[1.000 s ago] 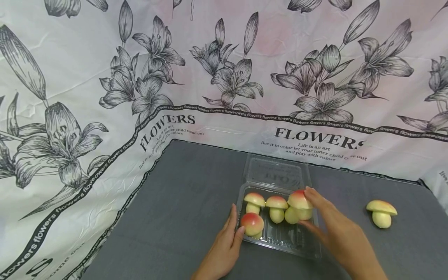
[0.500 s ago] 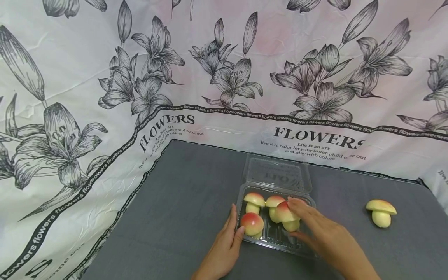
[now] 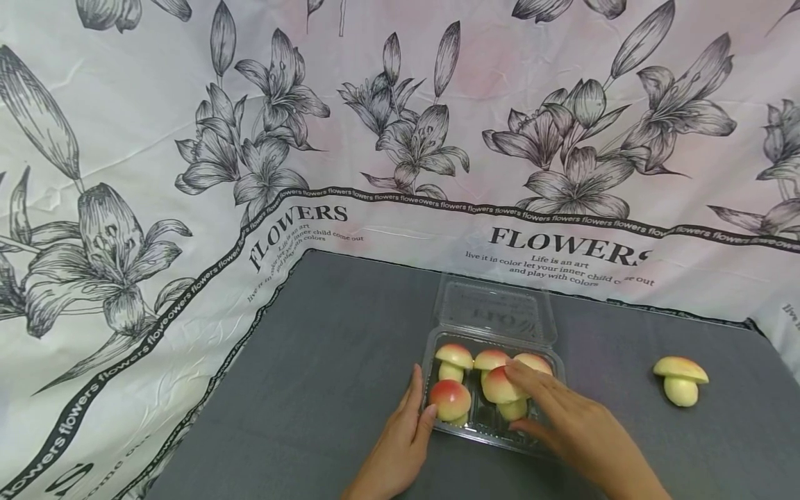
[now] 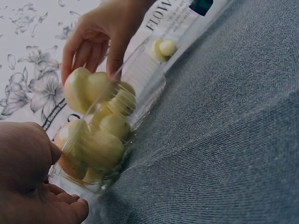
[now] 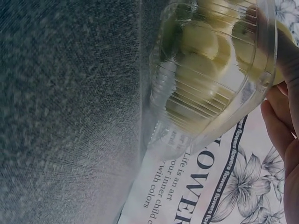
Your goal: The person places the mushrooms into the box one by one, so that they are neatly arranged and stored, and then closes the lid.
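Note:
In the head view a clear plastic box [image 3: 469, 438] with its lid [image 3: 494, 310] folded back sits on the table. My left hand [image 3: 396, 434] grips its left side, thumb at the front corner. Between the fingers and thumb of my right hand [image 3: 581, 425] is a toy mushroom [image 3: 502, 386] with a red-yellow cap and pale stem, held over the front middle of the box. The left wrist view shows this mushroom [image 4: 77, 91] above the box wall. Inside, mushrooms stand at back left [image 3: 455, 355], back middle [image 3: 489, 359], back right [image 3: 533, 362] and front left [image 3: 450, 400].
Another mushroom [image 3: 681, 381] lies on the grey tabletop [image 3: 325, 361] to the right of the box. A white cloth [image 3: 400, 229] with black flower drawings hangs behind and along the left side of the table.
My right hand has brought its mushroom from the back right of the box leftward and toward me, uncovering the back right mushroom. My left hand has stayed put.

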Available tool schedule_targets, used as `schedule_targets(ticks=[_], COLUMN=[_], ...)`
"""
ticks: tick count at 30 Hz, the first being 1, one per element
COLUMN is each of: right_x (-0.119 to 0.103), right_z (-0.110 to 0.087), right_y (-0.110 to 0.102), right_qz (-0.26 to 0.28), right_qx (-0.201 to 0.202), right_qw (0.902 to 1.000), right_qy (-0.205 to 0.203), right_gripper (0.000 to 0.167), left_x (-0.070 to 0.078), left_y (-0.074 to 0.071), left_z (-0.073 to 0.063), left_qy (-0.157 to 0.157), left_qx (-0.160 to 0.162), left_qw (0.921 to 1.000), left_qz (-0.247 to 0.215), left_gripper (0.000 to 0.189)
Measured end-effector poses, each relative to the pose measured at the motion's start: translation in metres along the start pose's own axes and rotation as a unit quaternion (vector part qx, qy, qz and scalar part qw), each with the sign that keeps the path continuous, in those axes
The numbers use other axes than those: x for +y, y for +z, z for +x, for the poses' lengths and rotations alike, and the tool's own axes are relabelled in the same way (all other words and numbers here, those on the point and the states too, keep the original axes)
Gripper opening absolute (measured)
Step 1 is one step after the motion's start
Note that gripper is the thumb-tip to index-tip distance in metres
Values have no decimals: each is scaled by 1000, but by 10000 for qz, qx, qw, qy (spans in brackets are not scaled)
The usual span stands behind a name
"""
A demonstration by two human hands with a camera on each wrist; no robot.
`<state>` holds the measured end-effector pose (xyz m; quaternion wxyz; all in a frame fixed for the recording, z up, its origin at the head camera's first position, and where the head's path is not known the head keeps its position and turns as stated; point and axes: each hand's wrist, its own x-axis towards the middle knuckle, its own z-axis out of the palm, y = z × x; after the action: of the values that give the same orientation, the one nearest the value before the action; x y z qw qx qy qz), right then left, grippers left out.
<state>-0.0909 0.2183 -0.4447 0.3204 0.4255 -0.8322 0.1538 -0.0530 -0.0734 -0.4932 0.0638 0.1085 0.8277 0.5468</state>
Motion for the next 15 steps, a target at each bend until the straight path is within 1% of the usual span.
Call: schedule_targets(ticks=[4,15], right_x=[1,5], right_z=[-1,-4], right_y=[3,10], right_qz=[147,285], right_qx=[-95,-464], right_qw=[9998,9985], right_qy=[14,-82], right_gripper=[72,73], left_x=[0,1], left_y=[0,0], left_z=[0,0], left_qy=[-31,-19], left_qx=[-4,11], left_qw=[10000,10000], left_qz=[28,53], left_gripper=[78,77])
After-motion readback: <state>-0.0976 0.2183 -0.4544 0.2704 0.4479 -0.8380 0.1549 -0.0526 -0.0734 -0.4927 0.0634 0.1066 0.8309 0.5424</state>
